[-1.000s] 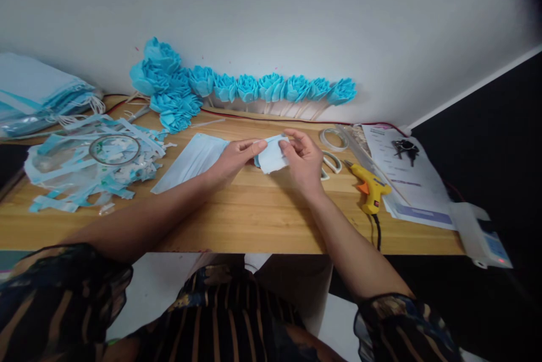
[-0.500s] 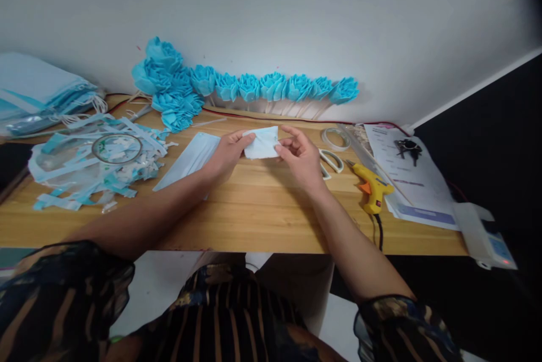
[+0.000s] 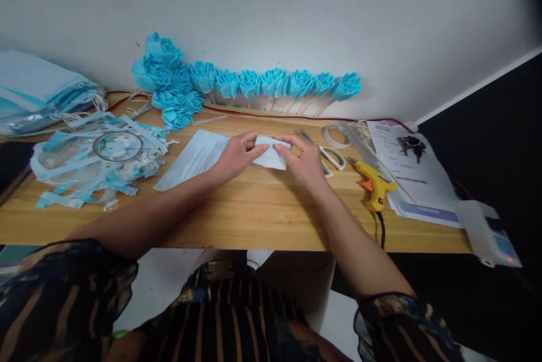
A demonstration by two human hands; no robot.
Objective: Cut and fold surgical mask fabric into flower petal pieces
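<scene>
My left hand (image 3: 237,156) and my right hand (image 3: 301,160) meet over the wooden table (image 3: 254,209), both pinching a small pale blue piece of mask fabric (image 3: 271,157) that lies low on the wood. The fingertips of both hands press on its upper edge. Just left of my left hand lies a flat light blue face mask (image 3: 192,158). A row of blue fabric flowers (image 3: 254,85) leans against the white wall behind.
A heap of blue and white mask scraps with a tape ring (image 3: 116,146) fills the left. A stack of masks (image 3: 38,96) sits far left. Scissors (image 3: 330,157), a tape roll (image 3: 337,135), a yellow glue gun (image 3: 375,184), papers with keys (image 3: 406,167) lie right.
The fabric piece was held up and turned between my hands, then lowered onto the table; both hands now press it down closer together.
</scene>
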